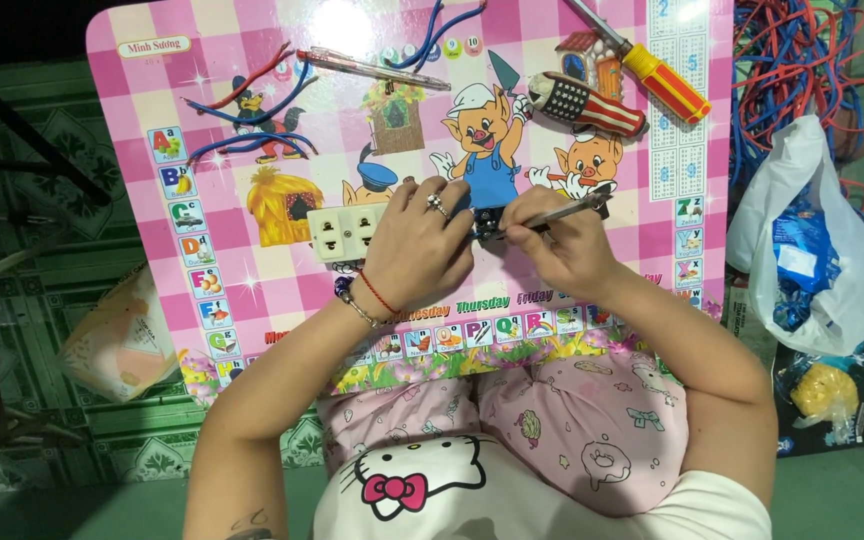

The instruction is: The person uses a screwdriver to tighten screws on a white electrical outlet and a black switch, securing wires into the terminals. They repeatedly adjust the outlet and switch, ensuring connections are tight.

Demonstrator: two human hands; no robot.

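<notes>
My left hand (417,245) presses down on a cream wall socket plate (345,232) lying on a pink checked children's table (252,290), and pinches a small black part (486,224) at its right end. My right hand (562,245) grips a slim metal-shafted tool (572,208) whose tip meets that black part. The left hand wears a ring, a red thread and a bead bracelet. Most of the socket's right end is hidden under my fingers.
On the table's far side lie blue and red wire pieces (252,110), a clear pen-like tester (372,68), a striped tool (587,105) and a red-and-yellow screwdriver (657,75). A tangle of wires (802,60) and plastic bags (812,250) sit to the right; a packet (117,340) to the left.
</notes>
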